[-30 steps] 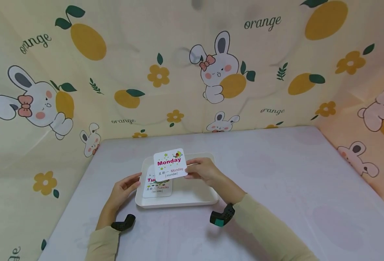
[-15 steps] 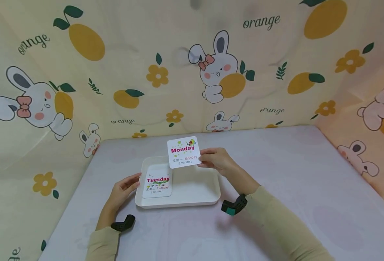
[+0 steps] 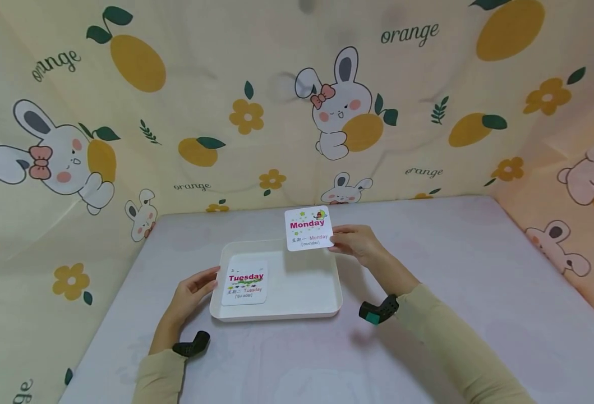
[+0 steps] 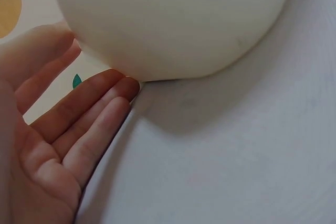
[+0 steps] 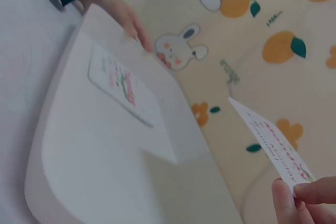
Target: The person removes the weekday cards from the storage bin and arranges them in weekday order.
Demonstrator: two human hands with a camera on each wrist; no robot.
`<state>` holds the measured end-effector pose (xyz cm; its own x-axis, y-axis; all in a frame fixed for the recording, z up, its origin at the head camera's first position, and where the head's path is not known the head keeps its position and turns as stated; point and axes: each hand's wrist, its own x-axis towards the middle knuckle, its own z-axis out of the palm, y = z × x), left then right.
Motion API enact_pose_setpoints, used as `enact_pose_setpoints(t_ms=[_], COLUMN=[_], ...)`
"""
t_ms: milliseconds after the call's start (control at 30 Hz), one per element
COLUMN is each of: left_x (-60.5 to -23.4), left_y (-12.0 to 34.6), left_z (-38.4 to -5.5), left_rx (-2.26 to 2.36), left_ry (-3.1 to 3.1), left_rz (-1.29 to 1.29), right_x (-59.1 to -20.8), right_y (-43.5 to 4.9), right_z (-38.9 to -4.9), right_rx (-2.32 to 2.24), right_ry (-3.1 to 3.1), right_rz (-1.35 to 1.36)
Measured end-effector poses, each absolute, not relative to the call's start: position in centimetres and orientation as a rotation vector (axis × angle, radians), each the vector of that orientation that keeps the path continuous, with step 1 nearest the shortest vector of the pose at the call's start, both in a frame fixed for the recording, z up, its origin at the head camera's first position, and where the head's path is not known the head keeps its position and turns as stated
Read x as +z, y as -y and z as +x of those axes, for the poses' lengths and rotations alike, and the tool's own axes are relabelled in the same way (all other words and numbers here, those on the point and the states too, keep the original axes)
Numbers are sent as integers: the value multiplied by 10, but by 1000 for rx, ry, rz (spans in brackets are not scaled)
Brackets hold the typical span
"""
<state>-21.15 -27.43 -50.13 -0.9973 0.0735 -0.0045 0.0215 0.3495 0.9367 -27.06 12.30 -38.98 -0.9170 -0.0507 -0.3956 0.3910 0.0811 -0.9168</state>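
One Monday flashcard [image 3: 307, 226], pinched at its edge by the right hand [image 3: 359, 244], has swung rightward to hang near the white tray's [image 3: 302, 289] far rim, baring the Tuesday flashcard [image 3: 245, 285] inside, while the left hand [image 3: 189, 294], fingers loosely extended, touches the tray's left end.

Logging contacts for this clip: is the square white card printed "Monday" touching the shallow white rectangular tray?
Apart. The right wrist view shows patterned backdrop between the Monday card and the tray.
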Motion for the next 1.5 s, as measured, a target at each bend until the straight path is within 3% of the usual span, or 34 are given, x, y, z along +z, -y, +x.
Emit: enact_pose_setpoints(t_ms=[600,1500], left_x=[-500,-499], left_y=[275,275], left_z=[-212,-211], left_rx=[1744,1747], left_ry=[-2545,-2525], left_rz=[66,53], right_x=[-398,-442], right_y=[-164,-203], right_z=[-293,-331], right_rx=[-1901,-1895], right_ry=[-2073,-1958], right_rz=[504,877])
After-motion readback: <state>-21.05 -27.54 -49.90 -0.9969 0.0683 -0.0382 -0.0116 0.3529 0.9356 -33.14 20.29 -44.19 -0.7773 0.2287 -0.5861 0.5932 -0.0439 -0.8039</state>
